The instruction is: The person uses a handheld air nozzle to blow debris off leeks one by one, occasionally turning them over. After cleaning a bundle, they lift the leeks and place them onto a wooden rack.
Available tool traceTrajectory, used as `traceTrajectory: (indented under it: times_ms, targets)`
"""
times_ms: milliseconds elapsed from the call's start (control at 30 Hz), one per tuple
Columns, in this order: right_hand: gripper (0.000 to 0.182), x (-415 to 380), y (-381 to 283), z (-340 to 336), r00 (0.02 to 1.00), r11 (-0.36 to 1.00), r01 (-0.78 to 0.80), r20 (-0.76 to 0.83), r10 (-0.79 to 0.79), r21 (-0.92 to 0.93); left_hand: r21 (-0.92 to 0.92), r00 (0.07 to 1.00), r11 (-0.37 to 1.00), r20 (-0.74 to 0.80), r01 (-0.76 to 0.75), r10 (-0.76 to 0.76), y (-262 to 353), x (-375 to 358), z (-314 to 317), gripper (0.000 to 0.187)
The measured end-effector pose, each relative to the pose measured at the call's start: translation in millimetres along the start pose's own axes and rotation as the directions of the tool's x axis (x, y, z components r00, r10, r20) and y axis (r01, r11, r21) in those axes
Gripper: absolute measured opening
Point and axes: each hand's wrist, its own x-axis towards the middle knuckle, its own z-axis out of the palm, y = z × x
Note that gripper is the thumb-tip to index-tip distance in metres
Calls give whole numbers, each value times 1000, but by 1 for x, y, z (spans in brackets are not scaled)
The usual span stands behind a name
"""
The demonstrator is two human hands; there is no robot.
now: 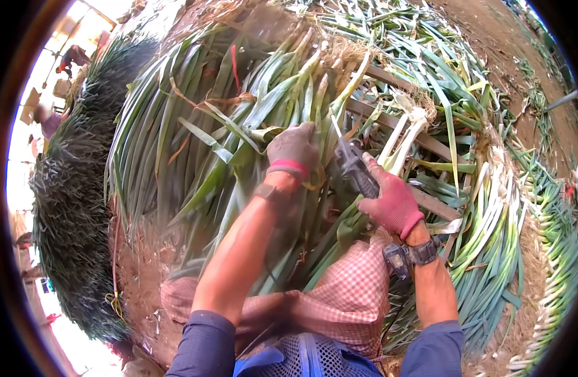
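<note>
My left hand (293,151), in a grey-brown glove with a pink cuff, is closed among the leaves of a leek (264,133), at the edge of a large leek pile (169,138). My right hand (392,200), in a pink glove, grips a dark air blow gun (357,164). Its thin metal nozzle points up and away from me, beside the yellowish stems. Just beyond the right hand lies a pale leek (405,135) with its roots showing. A checked cloth (345,270) covers my lap, with leek leaves lying over it.
A wooden rack (430,143) with slats stands in front of my right hand. Stripped leeks (484,220) with white stems lie to the right, and loose leaves (408,53) are heaped at the back. A dark green leek stack (75,188) lines the left side.
</note>
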Motion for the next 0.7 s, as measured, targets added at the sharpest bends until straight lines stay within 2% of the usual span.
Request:
traceTrajectory:
  times_ms: [67,100,167,200,233,300,367,433,500,533,567,633,667,700]
  targets:
    - [95,2,4,-2,1000,999,29,-9,-29,45,151,996,988,79,35,-47,19,1,-11,41]
    - [95,-3,7,-2,1000,999,13,2,-13,34,136,994,990,94,38,-51,23,-1,2,41]
    - [96,-8,2,-8,1000,989,-29,10,28,145,317,996,948,88,-33,5,32,6,7,34]
    - [96,-14,5,-7,999,989,-40,16,38,142,376,996,923,69,-79,57,34,8,13,28]
    - [95,-16,11,-5,1000,992,7,-16,-5,127,380,996,921,64,-82,62,33,17,16,28]
    - [94,-21,23,0,997,991,59,-53,-53,119,395,985,913,166,-106,43,33,28,17,23]
    - [94,-31,34,2,980,982,150,-149,-133,114,363,989,926,132,-105,61,29,19,30,23]
    - [95,-42,35,-5,988,987,112,-118,-98,116,330,991,938,106,-108,77,33,1,41,24]
    - [95,-51,40,-5,970,953,241,-88,-228,185,172,998,984,59,-33,23,42,-18,51,22]
    - [93,-55,28,-10,985,965,174,-25,-173,198,156,997,987,73,26,-38,44,-19,59,22]
    - [93,-53,29,-9,984,964,177,-25,-175,198,156,997,987,71,27,-39,43,-20,62,22]
    - [92,-47,30,-5,998,990,69,-20,-67,126,140,1000,990,12,11,-13,43,-22,64,23]
    - [92,-47,26,-7,997,989,74,-22,-71,126,127,995,991,80,41,-52,42,-20,63,23]
    - [92,-49,17,-10,999,985,41,23,-45,167,126,996,991,78,43,-53,40,-18,62,23]
